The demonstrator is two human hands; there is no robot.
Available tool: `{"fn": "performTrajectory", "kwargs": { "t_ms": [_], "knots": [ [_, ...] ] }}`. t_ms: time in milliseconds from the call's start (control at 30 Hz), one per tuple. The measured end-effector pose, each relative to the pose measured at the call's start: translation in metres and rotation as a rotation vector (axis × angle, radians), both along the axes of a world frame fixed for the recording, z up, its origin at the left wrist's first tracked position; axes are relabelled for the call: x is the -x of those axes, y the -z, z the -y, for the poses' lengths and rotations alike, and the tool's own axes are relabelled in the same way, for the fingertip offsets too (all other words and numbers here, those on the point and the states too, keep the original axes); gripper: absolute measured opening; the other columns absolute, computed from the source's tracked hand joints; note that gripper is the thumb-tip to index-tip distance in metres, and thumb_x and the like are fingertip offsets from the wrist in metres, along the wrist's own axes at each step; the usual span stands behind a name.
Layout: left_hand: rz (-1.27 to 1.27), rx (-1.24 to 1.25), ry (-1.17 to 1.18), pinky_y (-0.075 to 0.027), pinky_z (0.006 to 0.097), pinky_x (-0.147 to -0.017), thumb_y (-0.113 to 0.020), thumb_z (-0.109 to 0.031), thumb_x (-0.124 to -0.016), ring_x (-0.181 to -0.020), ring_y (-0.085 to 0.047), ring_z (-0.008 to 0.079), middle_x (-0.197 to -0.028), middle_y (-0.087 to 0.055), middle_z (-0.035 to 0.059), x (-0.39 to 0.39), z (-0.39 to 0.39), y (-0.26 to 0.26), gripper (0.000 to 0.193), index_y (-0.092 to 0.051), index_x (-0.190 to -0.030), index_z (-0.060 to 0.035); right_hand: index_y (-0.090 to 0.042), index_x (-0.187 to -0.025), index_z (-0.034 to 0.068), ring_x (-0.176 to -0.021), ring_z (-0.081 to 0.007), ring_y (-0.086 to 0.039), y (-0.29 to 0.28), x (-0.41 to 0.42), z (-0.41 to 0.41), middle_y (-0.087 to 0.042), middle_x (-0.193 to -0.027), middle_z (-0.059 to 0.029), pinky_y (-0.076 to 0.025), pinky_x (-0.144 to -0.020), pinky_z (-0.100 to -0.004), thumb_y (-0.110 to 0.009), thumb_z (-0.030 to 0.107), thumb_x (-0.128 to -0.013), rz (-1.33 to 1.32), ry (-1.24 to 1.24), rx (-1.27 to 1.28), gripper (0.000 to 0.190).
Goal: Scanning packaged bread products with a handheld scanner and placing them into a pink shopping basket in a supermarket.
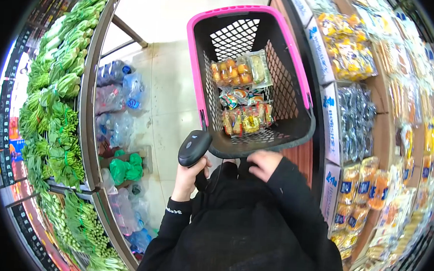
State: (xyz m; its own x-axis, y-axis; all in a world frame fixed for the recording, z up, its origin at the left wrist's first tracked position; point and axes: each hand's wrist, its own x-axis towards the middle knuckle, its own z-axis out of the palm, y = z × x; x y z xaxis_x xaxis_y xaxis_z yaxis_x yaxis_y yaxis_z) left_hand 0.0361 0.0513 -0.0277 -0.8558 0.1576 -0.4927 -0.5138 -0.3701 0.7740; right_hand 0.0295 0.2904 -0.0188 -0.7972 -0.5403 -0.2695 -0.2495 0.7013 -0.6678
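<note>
My left hand (189, 174) grips a black handheld barcode scanner (194, 148), whose head points away from me beside the basket's near left corner. My right hand (265, 164) is just at the near rim of the black lattice-sided shopping basket (256, 152), its fingers loosely bent and apart; nothing shows in it. A pink handle (245, 9) lies folded along the far rim. Inside the basket are a clear pack of small golden buns (231, 72), a flat pale-green pack (259, 69), several small wrapped snacks (237, 97) and a row of yellow wrapped packs (249, 118).
Leafy greens (63, 87) fill a raised rack on my left, with bagged plastic bottles (116, 93) and a green plastic bag (126, 168) beneath it. Along my right run shelf cartons of packaged bread (360, 183) and dark wrapped snacks (355, 120). Pale tiled floor (167, 107) lies between.
</note>
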Motion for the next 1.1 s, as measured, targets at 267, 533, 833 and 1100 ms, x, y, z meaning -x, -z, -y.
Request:
{"fn": "performTrajectory", "kwargs": {
  "t_ms": [267,533,833,1100],
  "knots": [
    [0.094,0.014,-0.014,-0.041,0.0227,-0.051,-0.053,-0.002,-0.075,-0.053,-0.050,0.0120,-0.071,-0.054,0.0082,0.019,-0.032,0.009,0.016,-0.050,-0.090,0.0009,-0.055,-0.089,0.002,-0.077,-0.0289,-0.055,0.186,0.173,-0.047,-0.057,-0.082,-0.0155,-0.044,-0.068,-0.0342,-0.052,0.015,-0.072,0.181,0.106,-0.387,0.021],
    [0.262,0.085,-0.053,-0.041,0.0249,-0.053,-0.061,-0.012,-0.069,-0.056,-0.051,0.0149,-0.075,-0.054,0.0098,0.004,-0.058,0.001,0.037,-0.047,-0.100,0.0007,-0.051,-0.103,0.003,-0.096,-0.0254,-0.051,0.271,0.194,-0.021,-0.052,-0.104,-0.0138,-0.042,-0.079,-0.0350,-0.047,0.016,-0.077,0.373,-0.240,-0.571,0.029],
    [0.316,0.040,-0.088,-0.041,0.0231,-0.057,-0.052,0.001,-0.072,-0.060,-0.049,0.0112,-0.076,-0.054,0.0068,-0.002,-0.068,0.002,0.030,-0.047,-0.101,0.0009,-0.052,-0.096,0.002,-0.097,-0.0259,-0.049,0.336,0.174,-0.025,-0.053,-0.101,-0.0154,-0.041,-0.081,-0.0348,-0.046,0.010,-0.074,0.221,-0.234,-0.547,0.024],
    [0.296,0.060,-0.013,-0.040,0.0235,-0.055,-0.055,-0.005,-0.072,-0.058,-0.050,0.0127,-0.076,-0.054,0.0081,-0.004,-0.067,-0.001,0.028,-0.048,-0.098,0.0006,-0.054,-0.089,0.003,-0.090,-0.0261,-0.052,0.363,0.164,-0.034,-0.054,-0.094,-0.0135,-0.043,-0.076,-0.0350,-0.047,0.007,-0.071,0.092,-0.186,-0.481,0.020]
  ]
}}
